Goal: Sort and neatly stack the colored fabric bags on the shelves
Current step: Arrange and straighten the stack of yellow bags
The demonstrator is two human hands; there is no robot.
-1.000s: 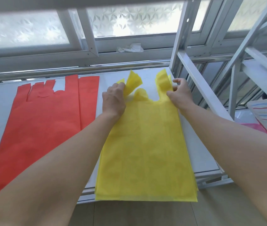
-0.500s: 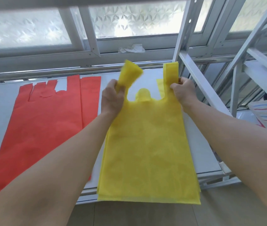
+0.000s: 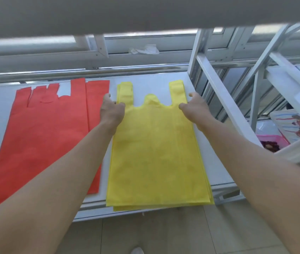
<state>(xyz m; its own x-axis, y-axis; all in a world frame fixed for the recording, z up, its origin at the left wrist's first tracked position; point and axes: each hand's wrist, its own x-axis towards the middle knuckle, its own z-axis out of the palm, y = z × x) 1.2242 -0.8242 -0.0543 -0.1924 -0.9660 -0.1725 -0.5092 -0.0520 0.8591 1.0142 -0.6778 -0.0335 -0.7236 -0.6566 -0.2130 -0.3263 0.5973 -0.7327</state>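
While squaring up the yellow bags, works with the left hand at the stack's 10 o'clock shoulder, fingers curled onto the edge (cannot tell whether pinching or just touching), and the right hand at 2 o'clock, thumb and fingers spread, holding nothing. Has the stack flat on the white shelf, handles toward 12, flanked at 9 by red bags. Looks like the aligning step; next calls for nudging the fanned 6 o'clock edges flush.

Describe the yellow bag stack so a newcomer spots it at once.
Find the white shelf under the window. Of two flat piles on it, the yellow bag stack is the right one, beside the metal upright, between the left hand and right hand. Its neighbour, the red pile, lies left.
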